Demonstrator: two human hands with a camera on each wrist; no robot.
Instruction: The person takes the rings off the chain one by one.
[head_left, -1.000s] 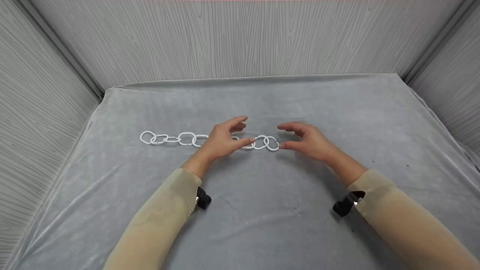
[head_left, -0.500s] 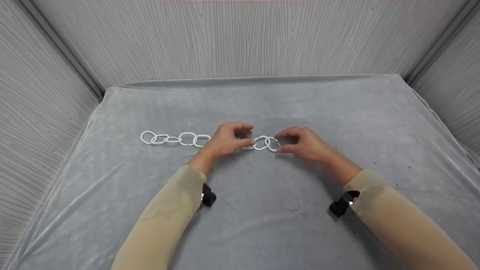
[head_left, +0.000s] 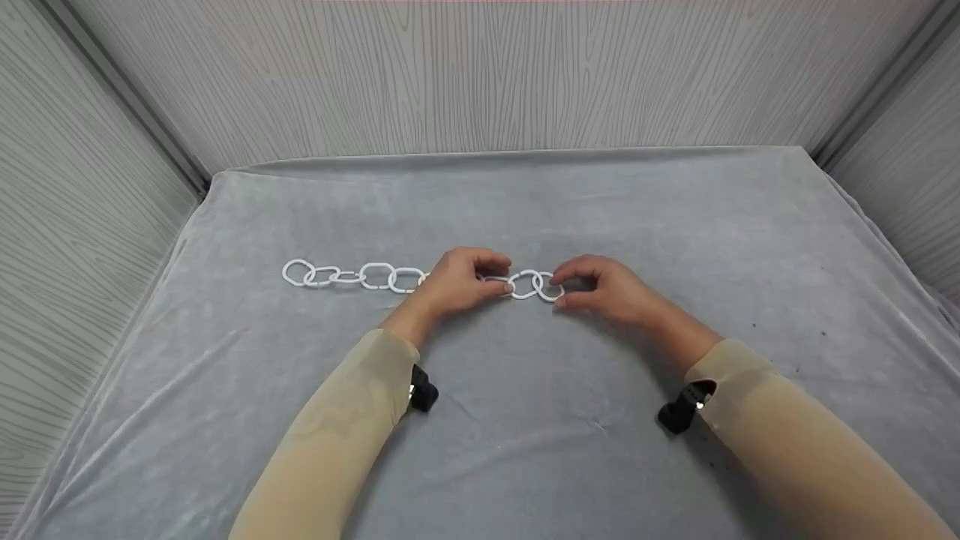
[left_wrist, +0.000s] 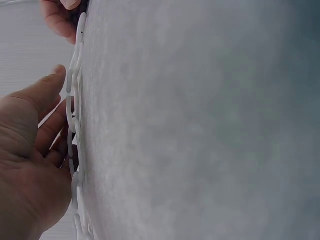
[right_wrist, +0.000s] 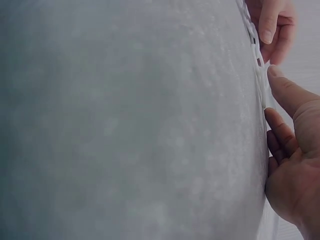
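A white plastic chain (head_left: 377, 276) of several linked rings lies in a row on the grey cloth. In the head view my left hand (head_left: 457, 281) is over its right half and hides some links. Its thumb tip is at a link, with the fingers apart from the thumb; the left wrist view shows this hand (left_wrist: 35, 145) beside the chain. My right hand (head_left: 615, 289) is at the rightmost link (head_left: 550, 288), thumb on the near side and index finger on the far side. In the right wrist view a gap shows between that hand's thumb (right_wrist: 292, 92) and index finger.
Grey velvety cloth (head_left: 525, 420) covers the table, slightly creased, with small dark specks at the right. Pale wood-grain panels (head_left: 480, 75) stand behind and at both sides. Black wrist cameras (head_left: 424, 390) sit at the sleeve cuffs.
The left hand has shifted slightly right along the chain and lowered its fingers. The right hand has moved left, its thumb and index finger coming closer together at the end link.
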